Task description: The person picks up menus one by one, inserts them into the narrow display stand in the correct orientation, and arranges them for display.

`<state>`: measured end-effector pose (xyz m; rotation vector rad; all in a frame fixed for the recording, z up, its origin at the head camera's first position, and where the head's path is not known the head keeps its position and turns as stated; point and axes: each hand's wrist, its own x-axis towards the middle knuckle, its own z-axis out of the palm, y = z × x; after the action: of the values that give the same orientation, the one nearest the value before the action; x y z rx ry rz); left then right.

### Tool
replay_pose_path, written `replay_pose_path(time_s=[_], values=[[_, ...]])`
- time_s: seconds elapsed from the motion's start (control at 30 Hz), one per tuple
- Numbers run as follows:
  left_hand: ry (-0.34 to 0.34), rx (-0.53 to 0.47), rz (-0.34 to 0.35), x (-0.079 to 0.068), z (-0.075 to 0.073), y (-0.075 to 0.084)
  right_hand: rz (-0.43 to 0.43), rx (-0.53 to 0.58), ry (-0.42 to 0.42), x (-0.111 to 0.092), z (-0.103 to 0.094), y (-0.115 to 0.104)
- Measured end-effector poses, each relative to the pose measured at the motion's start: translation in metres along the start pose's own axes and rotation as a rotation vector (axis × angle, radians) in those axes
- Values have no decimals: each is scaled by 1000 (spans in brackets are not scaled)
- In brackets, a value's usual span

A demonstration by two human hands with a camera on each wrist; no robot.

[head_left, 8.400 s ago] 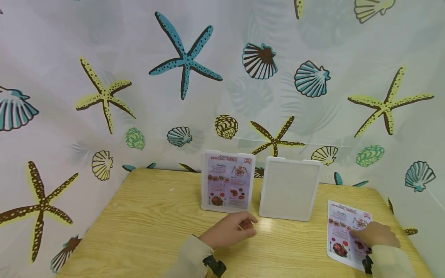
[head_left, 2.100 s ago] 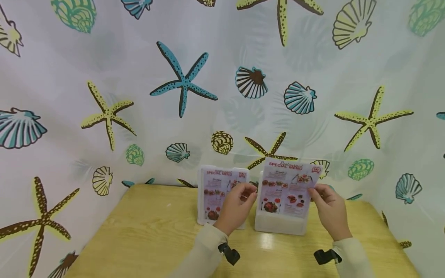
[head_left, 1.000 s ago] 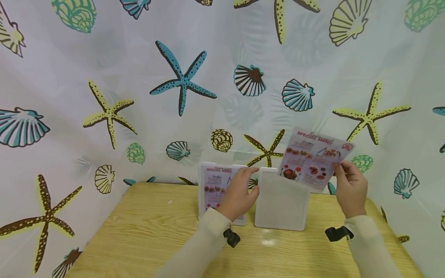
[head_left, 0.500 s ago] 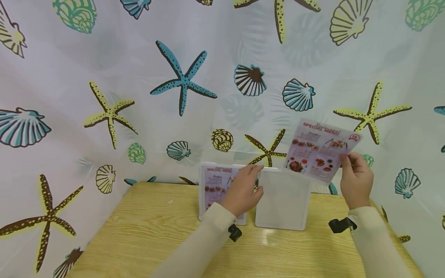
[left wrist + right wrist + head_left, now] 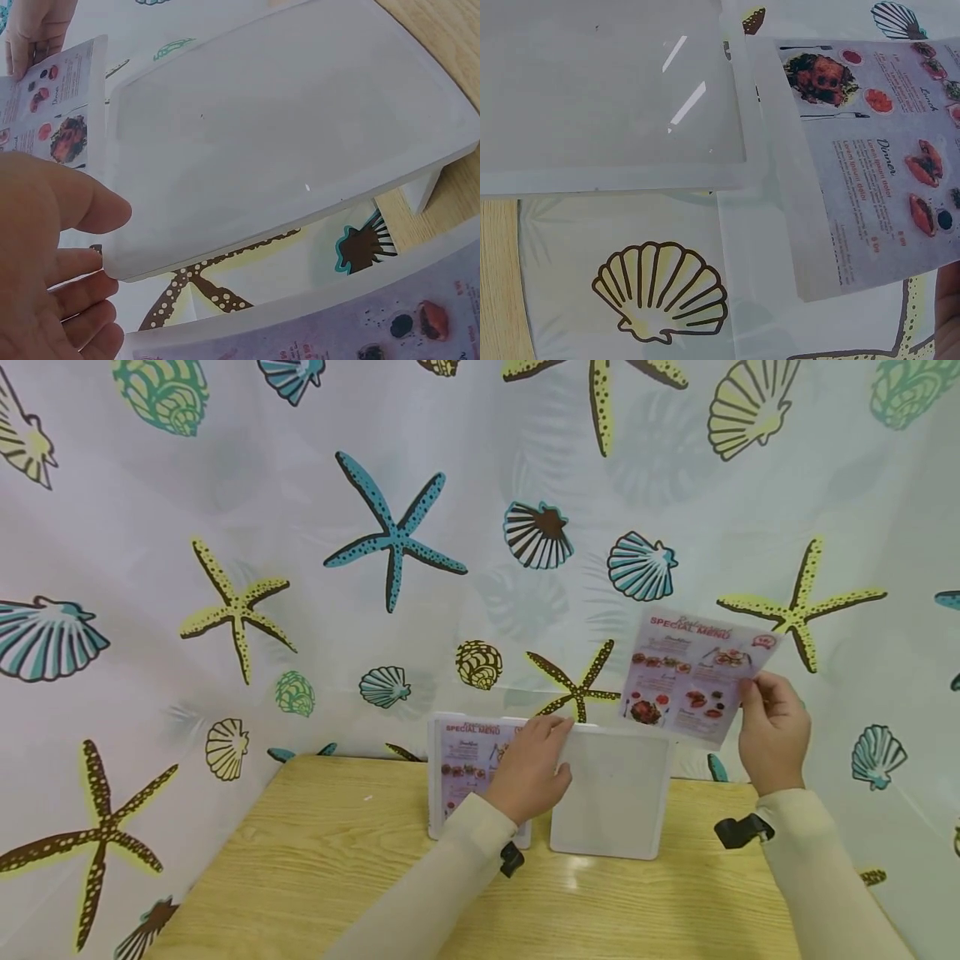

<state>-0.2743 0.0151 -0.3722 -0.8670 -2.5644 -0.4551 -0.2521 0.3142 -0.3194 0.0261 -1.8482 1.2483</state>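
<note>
My right hand [image 5: 776,739] pinches a printed menu sheet [image 5: 693,681] by its lower right side, holding it tilted in the air. Below and left of the sheet stands a white display stand [image 5: 611,793] with a blank panel, leaning back on the table. My left hand [image 5: 531,768] is at the upper left corner of this stand. In the left wrist view, its thumb [image 5: 105,210] overlaps the panel's edge and the fingers lie beside the corner; firm contact cannot be told. A second stand with a menu [image 5: 461,777] on it is partly hidden behind the left hand.
Both stands are on a wooden table [image 5: 322,868], near its back edge. A white curtain [image 5: 315,435] printed with starfish and shells hangs behind and at the sides. A small white scrap [image 5: 367,797] lies left of the stands.
The right hand lifted the menu sheet off the table, held it before the blank stand, then moved it up and right. My left hand moved from the table to the blank stand's corner.
</note>
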Motion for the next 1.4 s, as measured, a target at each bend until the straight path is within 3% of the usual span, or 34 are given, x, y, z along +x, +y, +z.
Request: replay_pose_path(time_s=[0.43, 1.1, 1.4], values=[[16, 106, 23, 5, 0, 4, -34, -21, -13, 9, 3, -3], [43, 191, 76, 6, 0, 7, 22, 28, -28, 14, 6, 8], [32, 240, 93, 7, 0, 8, 106, 95, -28, 17, 3, 16]])
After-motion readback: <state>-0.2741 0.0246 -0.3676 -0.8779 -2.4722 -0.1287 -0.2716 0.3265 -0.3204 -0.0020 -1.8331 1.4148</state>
